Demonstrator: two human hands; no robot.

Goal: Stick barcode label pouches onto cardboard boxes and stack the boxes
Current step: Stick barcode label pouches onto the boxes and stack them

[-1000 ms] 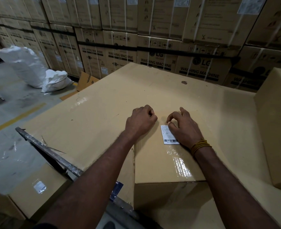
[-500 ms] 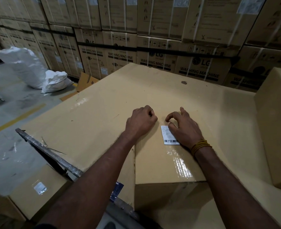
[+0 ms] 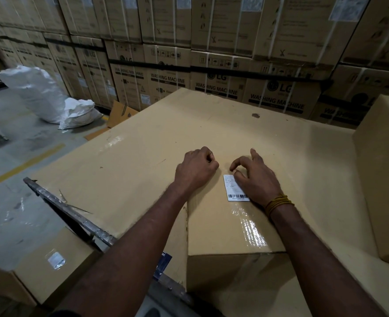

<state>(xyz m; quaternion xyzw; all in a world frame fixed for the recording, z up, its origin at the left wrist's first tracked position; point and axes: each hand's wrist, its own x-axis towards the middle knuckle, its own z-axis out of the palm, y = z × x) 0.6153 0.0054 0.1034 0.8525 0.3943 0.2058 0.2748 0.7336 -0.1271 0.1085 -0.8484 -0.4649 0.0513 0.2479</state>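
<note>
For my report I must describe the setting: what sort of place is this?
Most likely a warehouse or goods store. Tall stacked cartons marked "washing machine" line the back, a bare concrete floor has a yellow line, and white sacks lie against the stacks.

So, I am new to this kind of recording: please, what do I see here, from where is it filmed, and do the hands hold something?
The camera sits on the person's head and looks down at two bare hands. The left hand, a closed fist, rests on the plain brown cardboard box. The right hand presses the white barcode label pouch flat onto the box top. Neither hand grips anything. Behind stand stacked printed washing-machine cartons; white sacks lie on the floor.
</note>
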